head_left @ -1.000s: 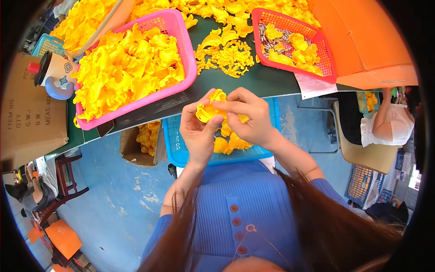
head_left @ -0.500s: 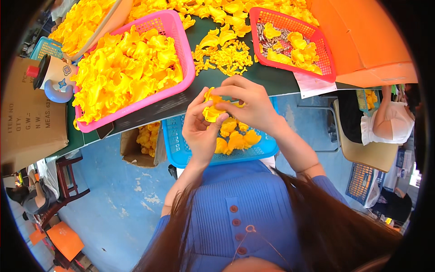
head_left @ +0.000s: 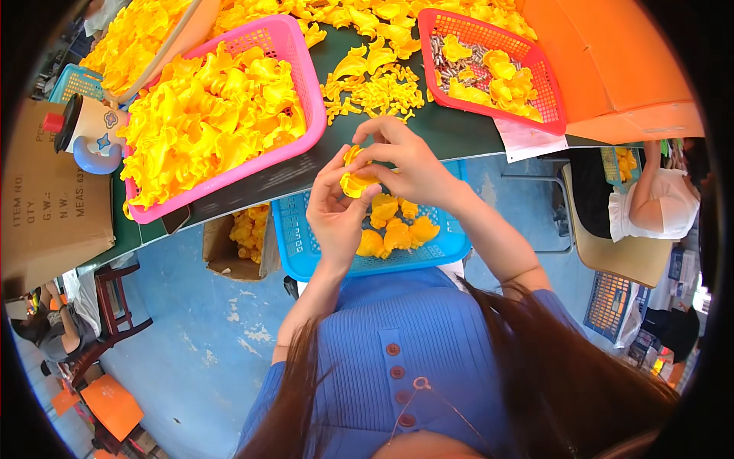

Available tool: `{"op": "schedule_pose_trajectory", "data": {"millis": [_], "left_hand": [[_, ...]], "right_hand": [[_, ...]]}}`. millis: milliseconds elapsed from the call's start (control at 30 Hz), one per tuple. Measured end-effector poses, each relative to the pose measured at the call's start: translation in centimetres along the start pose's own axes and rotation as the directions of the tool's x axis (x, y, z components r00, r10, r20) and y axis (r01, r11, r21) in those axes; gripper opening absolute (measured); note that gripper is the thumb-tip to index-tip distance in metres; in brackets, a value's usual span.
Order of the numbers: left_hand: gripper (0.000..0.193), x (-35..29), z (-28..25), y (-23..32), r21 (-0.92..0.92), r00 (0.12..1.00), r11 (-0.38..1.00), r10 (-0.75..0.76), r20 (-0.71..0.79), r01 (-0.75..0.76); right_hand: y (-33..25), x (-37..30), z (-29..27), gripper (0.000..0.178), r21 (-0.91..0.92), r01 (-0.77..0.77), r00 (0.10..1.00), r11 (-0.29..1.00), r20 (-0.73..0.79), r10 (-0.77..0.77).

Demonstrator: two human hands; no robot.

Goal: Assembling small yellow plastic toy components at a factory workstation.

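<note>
Between my hands is a curved yellow plastic piece (head_left: 354,183), held up in front of the table edge. My left hand (head_left: 336,210) closes round its left and lower side. The fingers of my right hand (head_left: 409,164) are bent against its upper right side and hide part of it. Below them, a blue basket (head_left: 298,264) in front of my body holds several rounded yellow pieces (head_left: 397,236). Small yellow parts (head_left: 382,92) lie in a loose heap on the dark green table just beyond my hands.
A pink basket (head_left: 315,130) heaped with yellow pieces stands at the left. At the right, a red basket (head_left: 552,99) holds yellow pieces and small metal parts, beside an orange box (head_left: 619,61). A cup (head_left: 88,130) stands by a cardboard box (head_left: 53,199). Another person (head_left: 650,203) sits at the right.
My right hand's fingers have shifted slightly up and left over the yellow piece, and its wrist has turned a little. Both hands still hold the piece in nearly the same place.
</note>
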State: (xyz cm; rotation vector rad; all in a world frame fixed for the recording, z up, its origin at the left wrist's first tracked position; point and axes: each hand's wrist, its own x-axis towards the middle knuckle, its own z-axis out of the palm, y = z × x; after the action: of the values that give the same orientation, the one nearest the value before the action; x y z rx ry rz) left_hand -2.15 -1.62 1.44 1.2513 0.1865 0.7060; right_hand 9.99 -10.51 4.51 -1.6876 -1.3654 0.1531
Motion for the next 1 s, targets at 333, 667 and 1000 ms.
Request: {"op": "schedule_pose_trajectory", "data": {"millis": [333,667,1000], "left_hand": [[0.034,-0.3,-1.8,-0.7,0.030,0.993,0.997,-0.066,-0.097,0.069],[0.033,-0.1,-2.0,-0.8,0.046,0.991,0.996,-0.071,-0.110,0.076],[0.035,-0.4,-1.3,-0.5,-0.001,0.993,0.996,-0.093,-0.067,0.094]], "right_hand": [[3.1,-3.4,-2.5,0.013,-0.192,-0.167,0.965,0.967,-0.234,0.120],[4.7,-6.0,-1.3,0.032,-0.400,0.000,0.992,0.916,-0.117,-0.051],[2.4,-6.3,0.8,0.020,-0.019,-0.123,0.927,0.992,-0.360,0.108]]}}
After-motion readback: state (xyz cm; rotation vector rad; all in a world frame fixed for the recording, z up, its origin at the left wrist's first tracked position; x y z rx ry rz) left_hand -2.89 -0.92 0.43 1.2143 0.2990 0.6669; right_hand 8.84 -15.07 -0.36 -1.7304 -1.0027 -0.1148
